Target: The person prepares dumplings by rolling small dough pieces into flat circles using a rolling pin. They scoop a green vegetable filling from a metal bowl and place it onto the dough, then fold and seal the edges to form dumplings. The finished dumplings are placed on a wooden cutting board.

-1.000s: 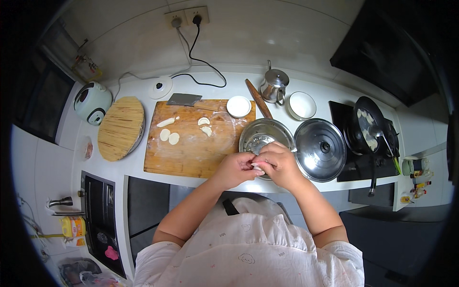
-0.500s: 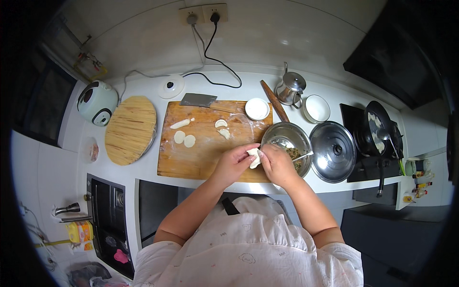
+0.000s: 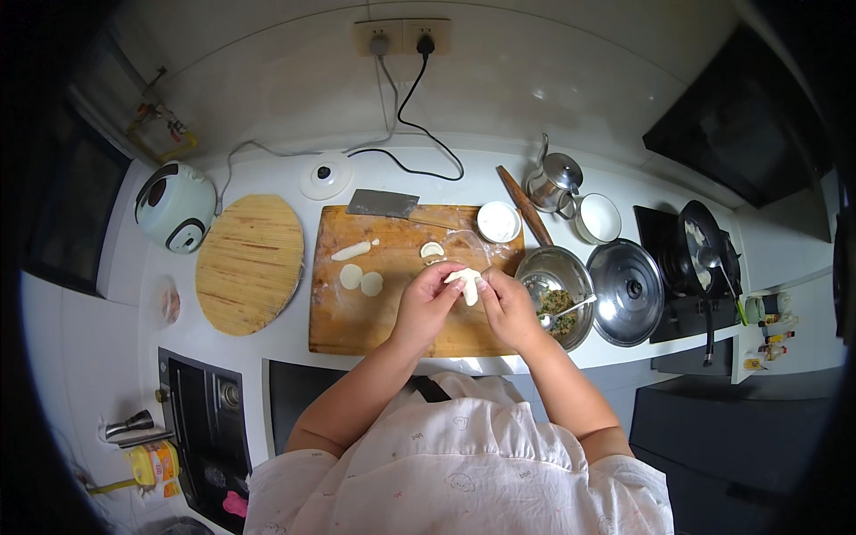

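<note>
Between my two hands, over the right part of the wooden cutting board (image 3: 334,316), is a dumpling (image 3: 470,291) of white dough. My left hand (image 3: 428,303) pinches its left side; the fingers and thumb of my right hand (image 3: 508,308) pinch its right side. A finished dumpling (image 3: 432,250) lies just beyond my hands, with another mostly hidden behind my fingers. Two flat dough wrappers (image 3: 361,280) and a small dough roll (image 3: 351,252) lie on the board's left. Right of my right hand, a steel bowl (image 3: 584,267) holds chopped filling and a spoon (image 3: 571,309).
A cleaver (image 3: 383,204) and a white flour bowl (image 3: 498,222) sit along the board's far edge. Beyond the steel bowl are a rolling pin (image 3: 524,205), steel pot (image 3: 555,178) and white bowl (image 3: 597,218). A pan lid (image 3: 627,294) lies right, a round straw mat (image 3: 250,267) left.
My hands have turned the dumpling and spread slightly apart around it. They have shifted away from the steel bowl, and more of the filling and spoon shows. The whole view has shifted a little.
</note>
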`<state>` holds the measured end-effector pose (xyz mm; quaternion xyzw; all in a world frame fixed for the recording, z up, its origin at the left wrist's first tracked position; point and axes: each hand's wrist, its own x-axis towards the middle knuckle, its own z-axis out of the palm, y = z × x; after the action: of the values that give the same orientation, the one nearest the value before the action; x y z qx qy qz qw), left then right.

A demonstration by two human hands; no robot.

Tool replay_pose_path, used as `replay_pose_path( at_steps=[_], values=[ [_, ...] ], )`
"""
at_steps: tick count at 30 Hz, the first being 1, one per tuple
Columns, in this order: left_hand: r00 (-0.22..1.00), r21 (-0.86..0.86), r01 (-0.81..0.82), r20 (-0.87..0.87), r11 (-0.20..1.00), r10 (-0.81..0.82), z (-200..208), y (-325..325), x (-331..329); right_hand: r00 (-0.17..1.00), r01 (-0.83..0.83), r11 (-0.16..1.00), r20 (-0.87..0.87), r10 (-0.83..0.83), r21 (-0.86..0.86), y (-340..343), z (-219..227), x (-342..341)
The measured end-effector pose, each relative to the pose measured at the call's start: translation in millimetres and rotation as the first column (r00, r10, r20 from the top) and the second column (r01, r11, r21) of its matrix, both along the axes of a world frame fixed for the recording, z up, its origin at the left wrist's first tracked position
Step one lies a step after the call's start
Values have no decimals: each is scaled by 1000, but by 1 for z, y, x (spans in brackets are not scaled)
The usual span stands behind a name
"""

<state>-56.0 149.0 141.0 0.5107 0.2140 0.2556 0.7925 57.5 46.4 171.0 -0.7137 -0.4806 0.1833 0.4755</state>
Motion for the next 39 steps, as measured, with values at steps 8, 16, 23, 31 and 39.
replay_pose_path(
  at_steps=[8,16,23,31,39],
  values=[
    [992,-82,118,61,990,-113,-6,27,-12,999,29,999,39,-28,-33,23,4,-7],
    [985,-90,146,102,985,-137,-8,42,-14,998,48,999,45,-47,-23,36,2,-22],
    [978,-95,207,20,974,-206,-8,49,-20,984,128,988,133,-115,-91,38,3,-28],
    [984,-272,173,18,947,-175,-11,50,-21,962,217,975,184,-203,-55,37,-17,-47],
    [957,-693,290,228,660,-181,-54,57,-30,909,326,943,250,-333,70,50,-37,-64]
  ],
)
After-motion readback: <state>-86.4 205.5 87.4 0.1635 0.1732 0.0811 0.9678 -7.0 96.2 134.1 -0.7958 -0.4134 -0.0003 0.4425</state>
